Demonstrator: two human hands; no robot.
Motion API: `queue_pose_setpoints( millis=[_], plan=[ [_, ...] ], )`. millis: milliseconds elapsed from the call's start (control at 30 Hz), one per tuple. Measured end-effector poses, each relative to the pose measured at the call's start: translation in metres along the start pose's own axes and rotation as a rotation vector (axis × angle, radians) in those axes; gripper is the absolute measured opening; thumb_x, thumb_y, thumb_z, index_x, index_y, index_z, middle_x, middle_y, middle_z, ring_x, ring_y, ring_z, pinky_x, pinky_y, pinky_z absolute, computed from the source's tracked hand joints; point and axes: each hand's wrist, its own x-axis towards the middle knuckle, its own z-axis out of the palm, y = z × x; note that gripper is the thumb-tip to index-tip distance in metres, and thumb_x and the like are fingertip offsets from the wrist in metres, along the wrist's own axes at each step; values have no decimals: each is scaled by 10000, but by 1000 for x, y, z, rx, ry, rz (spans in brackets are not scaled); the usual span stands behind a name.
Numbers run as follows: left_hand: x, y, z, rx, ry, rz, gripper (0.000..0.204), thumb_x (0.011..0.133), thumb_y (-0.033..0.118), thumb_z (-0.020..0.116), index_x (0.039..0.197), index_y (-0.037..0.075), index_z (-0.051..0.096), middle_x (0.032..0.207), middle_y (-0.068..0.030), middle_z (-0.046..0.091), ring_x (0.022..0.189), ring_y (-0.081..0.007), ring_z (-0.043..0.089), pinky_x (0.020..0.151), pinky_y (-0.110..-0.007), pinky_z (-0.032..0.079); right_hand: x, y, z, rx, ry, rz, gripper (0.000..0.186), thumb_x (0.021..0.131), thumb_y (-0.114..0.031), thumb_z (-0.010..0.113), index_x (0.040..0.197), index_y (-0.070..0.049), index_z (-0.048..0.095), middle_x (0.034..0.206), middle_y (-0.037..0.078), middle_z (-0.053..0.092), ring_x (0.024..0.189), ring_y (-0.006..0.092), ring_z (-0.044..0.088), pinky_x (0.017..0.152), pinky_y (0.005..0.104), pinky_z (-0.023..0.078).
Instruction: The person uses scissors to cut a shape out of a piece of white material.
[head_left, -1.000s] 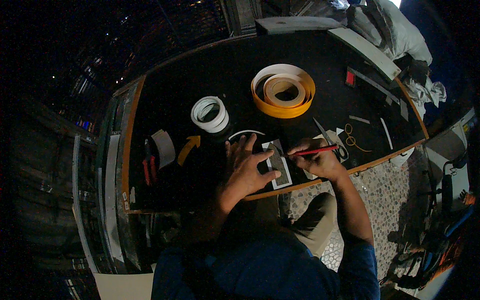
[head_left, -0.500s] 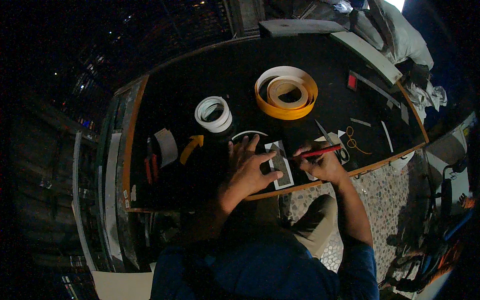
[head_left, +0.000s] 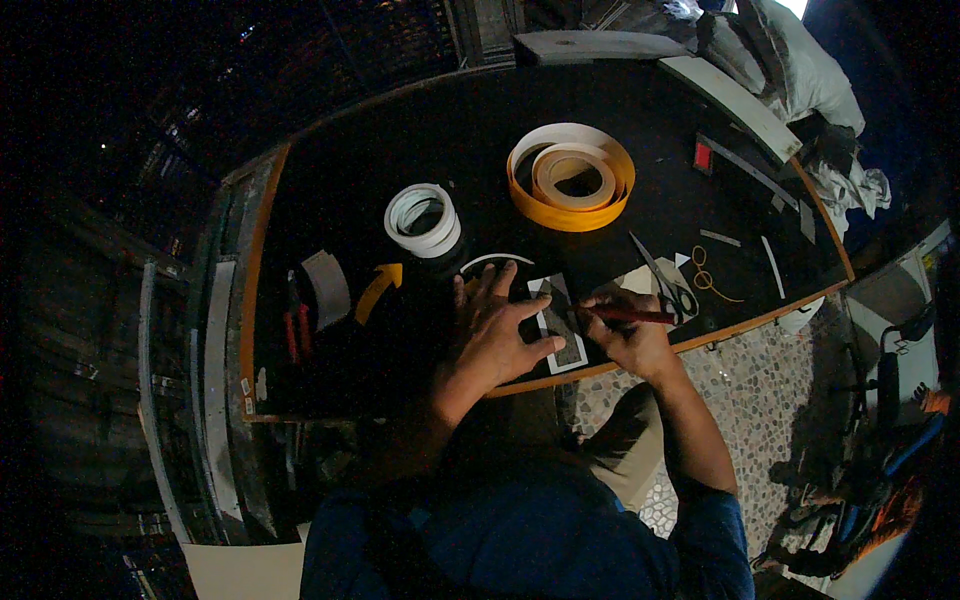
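My left hand [head_left: 497, 335] lies with its fingers spread. Its thumb and index finger rest on a white-edged grey rectangular piece [head_left: 562, 335] near the table's front edge. To the right of that piece, my right hand [head_left: 632, 335] is closed round a slim red pen-shaped tool [head_left: 650, 317], held like a pen; its tip is too dark to make out. Just beyond that hand lie a pale sheet [head_left: 640, 280] and a pair of scissors [head_left: 668, 278]. A thin white curved strip [head_left: 497, 258] shows past my left fingertips.
Farther back on the dark table [head_left: 400, 140] stand white tape rolls [head_left: 423, 222] and a large yellow roll [head_left: 572, 215]. To the left lie a yellow arrow [head_left: 380, 290], a grey curved piece [head_left: 327, 290] and red-handled pliers [head_left: 297, 325]. Orange string [head_left: 705, 275] and a try square [head_left: 750, 175] lie right.
The red tool and my right hand have shifted slightly toward the grey piece, and the tool's angle has turned a little. My left hand keeps its place on the piece.
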Motion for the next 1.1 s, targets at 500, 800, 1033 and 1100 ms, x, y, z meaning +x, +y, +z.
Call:
queue_pose_setpoints(
  millis=[500, 800, 1033, 1100],
  plan=[
    [1, -1, 0, 28, 4, 24, 641, 777, 587, 810, 1282, 198, 746, 1604, -280, 362, 1493, -497, 302, 1222, -692, 33, -5, -13, 0, -39, 8, -49, 155, 890, -66, 704, 1033, -12, 729, 971, 177, 718, 863, 339, 706, 756, 388, 559],
    [-4, -13, 3, 32, 93, 206, 550, 875, 525, 741, 1280, 153, 733, 1610, -217, 380, 1494, -473, 315, 1220, -706, 57, -93, -24, 13, -553, 54, -286, 510, 832, -186, 696, 1307, -13, 625, 943, 185, 671, 814, 370, 633, 715, 448, 487],
    [-1, -9, 2, 57, 15, 208, 614, 910, 562, 686, 1301, 89, 709, 1584, -162, 463, 1489, -444, 342, 1219, -706, 58, -99, -30, 38, -550, -29, -66, 797, 754, -132, 742, 1503, -23, 494, 841, 125, 725, 697, 345, 666, 684, 471, 503],
    [-1, -8, 0, 62, -2, 199, 616, 920, 568, 670, 1316, 97, 700, 1588, -154, 461, 1500, -436, 327, 1223, -701, 49, -97, -24, 43, -512, -10, -94, 811, 744, -118, 744, 1507, -21, 487, 874, 136, 739, 718, 350, 675, 688, 476, 506]
  ],
)
